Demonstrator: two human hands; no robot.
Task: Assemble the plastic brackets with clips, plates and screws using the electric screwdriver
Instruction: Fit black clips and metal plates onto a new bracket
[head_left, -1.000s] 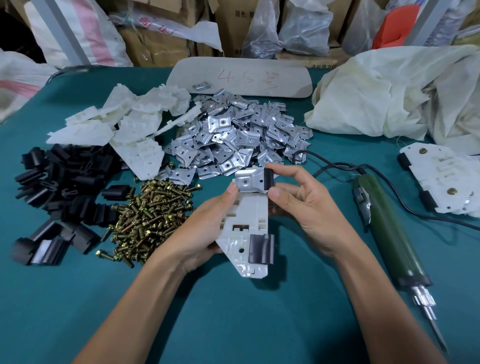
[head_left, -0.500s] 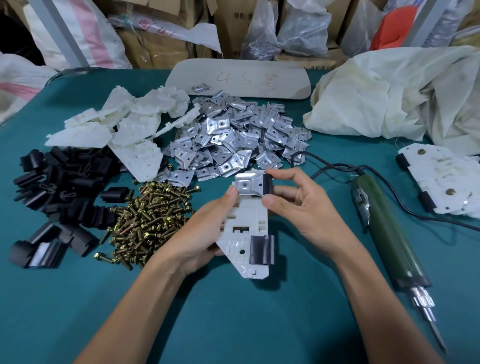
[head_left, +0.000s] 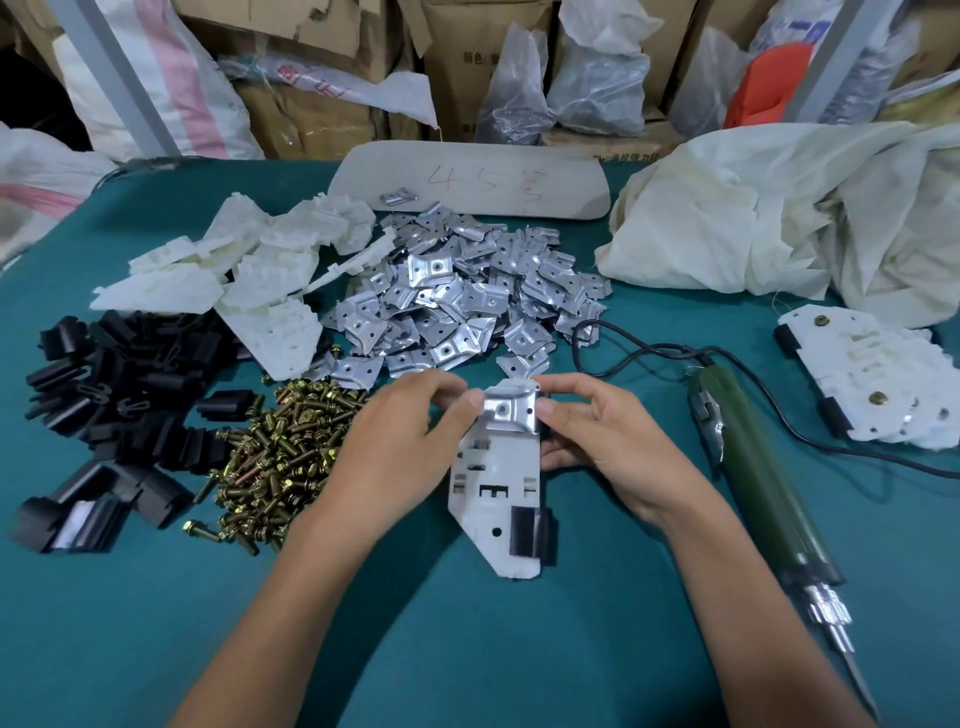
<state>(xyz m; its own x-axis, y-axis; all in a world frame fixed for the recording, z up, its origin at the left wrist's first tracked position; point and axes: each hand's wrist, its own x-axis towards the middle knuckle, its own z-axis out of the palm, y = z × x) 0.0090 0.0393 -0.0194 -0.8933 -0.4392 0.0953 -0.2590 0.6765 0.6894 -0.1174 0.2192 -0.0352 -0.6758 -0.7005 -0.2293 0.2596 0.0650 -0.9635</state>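
Observation:
A white plastic bracket (head_left: 493, 488) lies flat on the green table in front of me, with a black clip (head_left: 530, 532) on its lower right edge. A shiny metal plate (head_left: 510, 411) sits on the bracket's top end. My left hand (head_left: 400, 447) and my right hand (head_left: 602, 441) both pinch that plate from either side with thumb and fingers. The green electric screwdriver (head_left: 763, 483) lies untouched to the right, tip toward me. Brass screws (head_left: 275, 457) are heaped to the left.
Loose black clips (head_left: 109, 400) fill the left side, white brackets (head_left: 249, 280) and metal plates (head_left: 457, 306) pile behind. Finished brackets (head_left: 872, 384) are stacked at right, near a white cloth sack (head_left: 779, 218). The screwdriver's cord (head_left: 639, 358) loops behind my right hand.
The bracket has come down from a tilted hold to lie flat on the table. My left hand moved from under it up to the plate at the top end.

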